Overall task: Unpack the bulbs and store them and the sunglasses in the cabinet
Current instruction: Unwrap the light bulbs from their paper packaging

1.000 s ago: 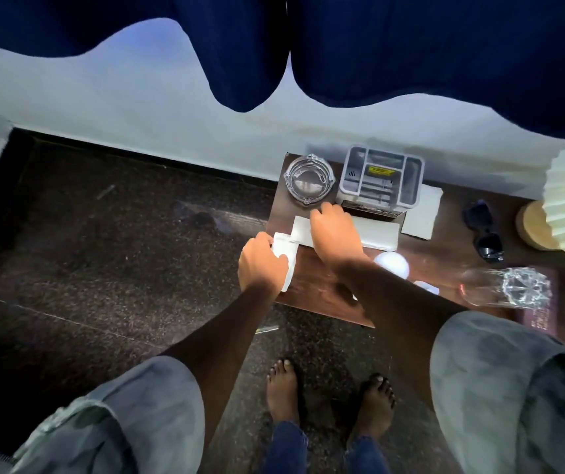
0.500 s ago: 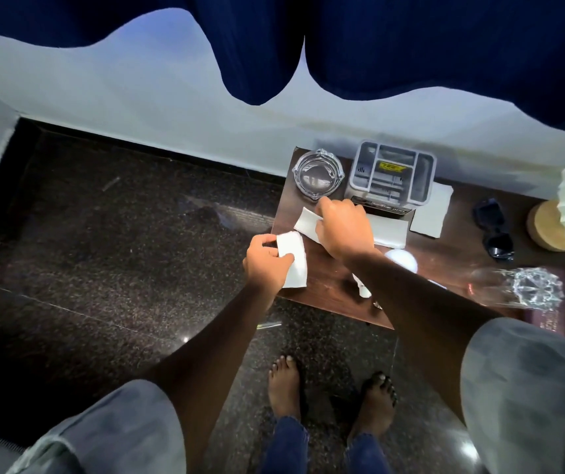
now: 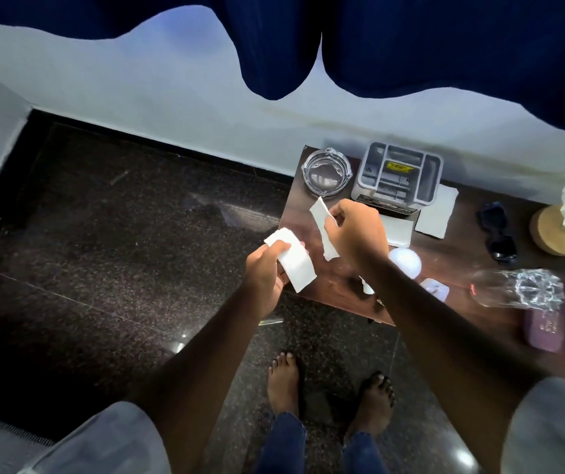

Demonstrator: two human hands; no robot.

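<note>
My left hand [image 3: 267, 271] grips a white piece of bulb packaging [image 3: 293, 261] above the left front corner of the brown cabinet top [image 3: 339, 285]. My right hand [image 3: 358, 234] pinches a second torn white strip of packaging [image 3: 323, 222] just above the cabinet. A bare white bulb [image 3: 405, 261] lies on the top, partly hidden behind my right forearm. More flat white packaging [image 3: 397, 230] lies beyond it. Black sunglasses [image 3: 498, 236] rest on the right part of the top, well clear of both hands.
A glass ashtray [image 3: 326, 172] and a grey compartment organizer [image 3: 399, 176] stand at the back. A clear bottle [image 3: 520, 289], a pinkish case [image 3: 544, 328], a white paper [image 3: 436, 212] and a pleated lamp with a wooden base [image 3: 549, 234] sit at right. Dark stone floor lies at left.
Both hands have lifted off the cabinet top and pulled apart. The white packaging is now torn into separate pieces, one in each hand. The bulb shows more.
</note>
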